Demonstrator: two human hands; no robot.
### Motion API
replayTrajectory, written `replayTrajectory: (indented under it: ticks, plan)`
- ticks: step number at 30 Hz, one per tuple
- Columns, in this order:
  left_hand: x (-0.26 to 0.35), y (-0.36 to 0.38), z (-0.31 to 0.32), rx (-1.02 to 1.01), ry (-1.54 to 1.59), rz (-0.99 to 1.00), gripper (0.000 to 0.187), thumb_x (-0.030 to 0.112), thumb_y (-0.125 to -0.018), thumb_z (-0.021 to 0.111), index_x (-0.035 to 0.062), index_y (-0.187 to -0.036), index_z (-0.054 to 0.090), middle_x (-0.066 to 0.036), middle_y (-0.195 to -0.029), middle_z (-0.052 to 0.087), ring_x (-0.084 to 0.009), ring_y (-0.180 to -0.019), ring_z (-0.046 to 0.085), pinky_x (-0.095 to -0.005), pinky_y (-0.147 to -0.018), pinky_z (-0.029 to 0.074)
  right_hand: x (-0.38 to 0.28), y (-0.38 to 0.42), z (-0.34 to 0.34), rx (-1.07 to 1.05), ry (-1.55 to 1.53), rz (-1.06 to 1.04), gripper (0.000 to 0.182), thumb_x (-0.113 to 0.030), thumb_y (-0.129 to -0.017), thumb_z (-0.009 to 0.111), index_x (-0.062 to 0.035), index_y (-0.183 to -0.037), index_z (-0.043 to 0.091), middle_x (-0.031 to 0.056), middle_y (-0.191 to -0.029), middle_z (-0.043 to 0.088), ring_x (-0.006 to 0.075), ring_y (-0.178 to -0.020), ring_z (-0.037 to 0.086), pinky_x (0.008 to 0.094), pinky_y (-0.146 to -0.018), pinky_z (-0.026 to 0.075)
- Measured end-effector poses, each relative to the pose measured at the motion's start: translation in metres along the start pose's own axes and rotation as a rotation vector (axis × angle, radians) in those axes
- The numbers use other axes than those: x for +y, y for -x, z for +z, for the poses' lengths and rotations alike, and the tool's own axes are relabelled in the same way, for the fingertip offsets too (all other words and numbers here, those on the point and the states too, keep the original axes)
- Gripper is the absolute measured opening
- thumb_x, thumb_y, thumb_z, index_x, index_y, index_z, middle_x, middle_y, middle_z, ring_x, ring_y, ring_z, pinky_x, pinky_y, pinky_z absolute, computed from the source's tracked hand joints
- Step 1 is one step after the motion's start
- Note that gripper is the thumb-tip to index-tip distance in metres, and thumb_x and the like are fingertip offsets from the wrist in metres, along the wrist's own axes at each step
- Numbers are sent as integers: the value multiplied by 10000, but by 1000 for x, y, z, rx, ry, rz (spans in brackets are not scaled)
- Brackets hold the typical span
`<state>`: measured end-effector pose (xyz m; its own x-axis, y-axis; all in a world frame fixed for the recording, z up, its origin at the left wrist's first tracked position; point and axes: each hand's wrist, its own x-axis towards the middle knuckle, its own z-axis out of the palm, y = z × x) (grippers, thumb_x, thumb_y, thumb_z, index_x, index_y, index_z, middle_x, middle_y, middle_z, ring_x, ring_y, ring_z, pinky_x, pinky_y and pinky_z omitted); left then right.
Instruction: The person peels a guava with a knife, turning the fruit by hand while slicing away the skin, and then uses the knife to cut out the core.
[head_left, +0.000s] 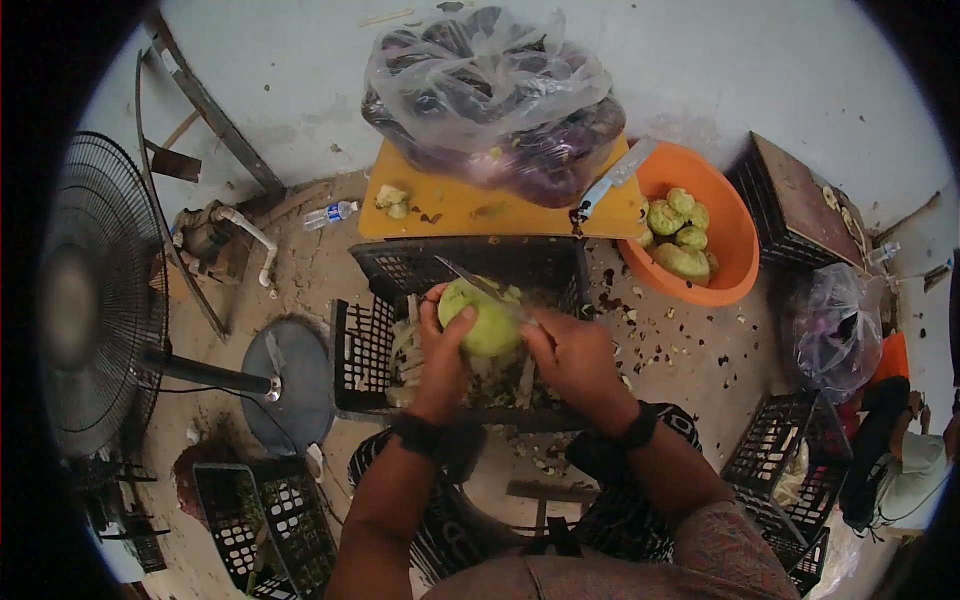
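In the head view, my left hand (445, 345) grips a round, pale green vegetable (487, 328) from its left side, thumb across the front. My right hand (580, 360) holds a knife (478, 278); its blade lies against the top of the vegetable and points up to the left. The knife's handle is mostly hidden in my fist. Both hands are above a black plastic crate (355, 358) with pale scraps inside. To the right, an orange basin (735, 240) contains several green-yellow vegetables (683, 225), which look trimmed.
A yellow stool-like surface (400, 215) carries a clear bag (490, 110) of purple vegetables and another knife (620, 178). A fan (75, 290) stands left. Black crates (265, 515) flank my legs. Scraps litter the floor. Another person (900, 460) sits at far right.
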<state>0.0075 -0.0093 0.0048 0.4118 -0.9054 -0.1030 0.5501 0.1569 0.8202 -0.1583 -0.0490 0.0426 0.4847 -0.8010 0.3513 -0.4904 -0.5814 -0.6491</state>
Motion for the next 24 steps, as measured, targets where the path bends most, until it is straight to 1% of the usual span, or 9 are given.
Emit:
replayTrajectory:
  ticks: [2,4,9,13,15,19,21,22,24]
  plan:
    - [1,1,5,6,-10,16,453,91,-823,627,78,-1212,396,-79,-1134,504,-180,-1021,533,-333,-870,475,2,0,2,15,-7,6,219,-201,-881,582,-26,-992,651,194,-792,636,376,-703,622,413,-596,491]
    - [1,3,6,12,-22,27,469,78,-816,635,78,-1217,392,-81,-1139,502,-179,-1023,533,-332,-875,474,3,0,5,-18,21,59,264,-299,-900,547,-61,-969,635,182,-783,635,387,-703,614,466,-604,482]
    - [2,3,6,-3,-165,79,584,33,-756,683,66,-1245,365,-85,-1144,488,-175,-1069,511,-331,-907,462,4,-4,5,-33,-41,93,266,-292,-908,532,-44,-895,628,209,-762,619,414,-685,593,480,-598,464]
    - [-3,1,0,-16,-313,166,617,51,-734,706,53,-1245,361,-82,-1152,476,-170,-1075,504,-322,-907,458,7,-4,9,-29,-111,134,272,-279,-913,529,-34,-841,621,223,-730,601,425,-681,583,482,-594,452]
    - [-4,0,-1,-31,-353,232,640,55,-717,720,43,-1246,361,-83,-1171,462,-163,-1077,496,-315,-910,453,7,-4,10,-17,-123,124,268,-277,-912,530,-33,-847,620,224,-733,602,425,-685,583,482,-597,452]
    - [0,-1,-2,-47,-316,248,611,50,-728,704,53,-1243,375,-84,-1158,479,-168,-1064,510,-322,-902,459,9,-4,11,-38,-130,102,261,-271,-910,534,-27,-876,620,221,-758,610,425,-701,587,477,-607,458]
    - [3,-3,-3,-34,-127,91,543,50,-759,655,67,-1236,395,-88,-1149,500,-183,-1045,531,-335,-892,470,10,-4,11,-39,-121,68,260,-268,-908,537,-23,-898,622,220,-767,613,421,-709,592,472,-611,463]
    - [5,-4,-4,-35,-127,92,543,50,-759,655,67,-1236,395,-88,-1149,500,-183,-1045,531,-335,-892,470,10,-4,11,-41,-111,34,261,-265,-906,540,-19,-920,625,219,-775,616,417,-717,597,467,-616,468]
    - [6,-5,-6,-54,60,-9,494,50,-781,605,77,-1234,409,-97,-1149,518,-199,-1030,548,-348,-883,480,10,-3,10,-35,-120,25,267,-264,-904,544,-12,-937,625,219,-777,616,414,-719,601,463,-618,472]
